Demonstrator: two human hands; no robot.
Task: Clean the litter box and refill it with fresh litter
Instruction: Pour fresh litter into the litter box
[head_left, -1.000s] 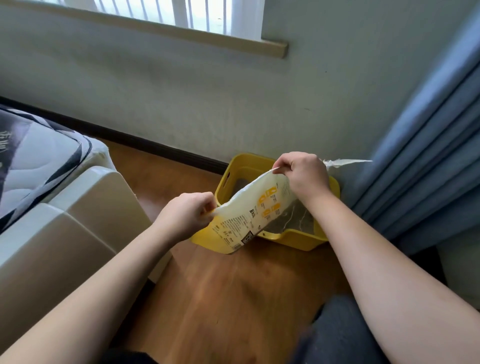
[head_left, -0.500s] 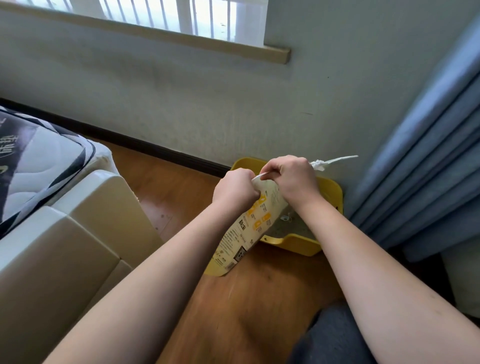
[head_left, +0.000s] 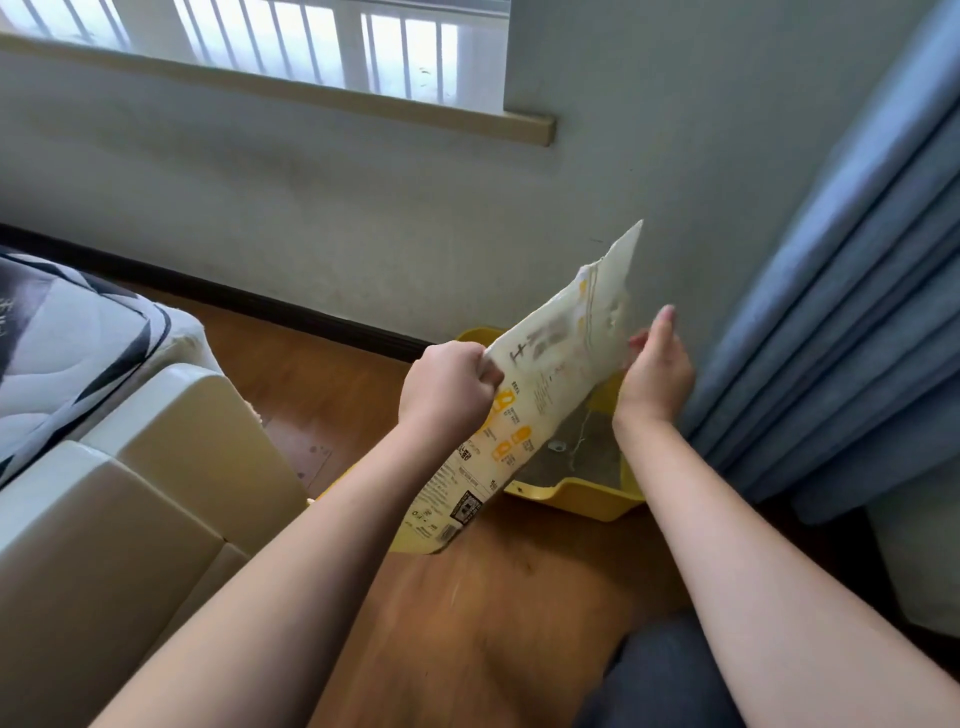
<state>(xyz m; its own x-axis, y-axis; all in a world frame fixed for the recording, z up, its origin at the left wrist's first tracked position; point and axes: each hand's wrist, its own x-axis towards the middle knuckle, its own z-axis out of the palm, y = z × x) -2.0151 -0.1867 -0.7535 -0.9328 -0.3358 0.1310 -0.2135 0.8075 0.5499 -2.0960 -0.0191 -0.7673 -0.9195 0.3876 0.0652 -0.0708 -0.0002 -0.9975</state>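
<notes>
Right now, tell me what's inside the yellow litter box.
The yellow litter box shows a greyish floor with a small pale bit and a thin string. The litter bag covers its left part.

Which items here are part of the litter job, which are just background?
In the job:
- litter bag
- yellow litter box
- left hand, grip on the bag's edge
- right hand, open beside the bag

Background:
- blue curtain
- mattress
- window sill
- wooden floor
</notes>
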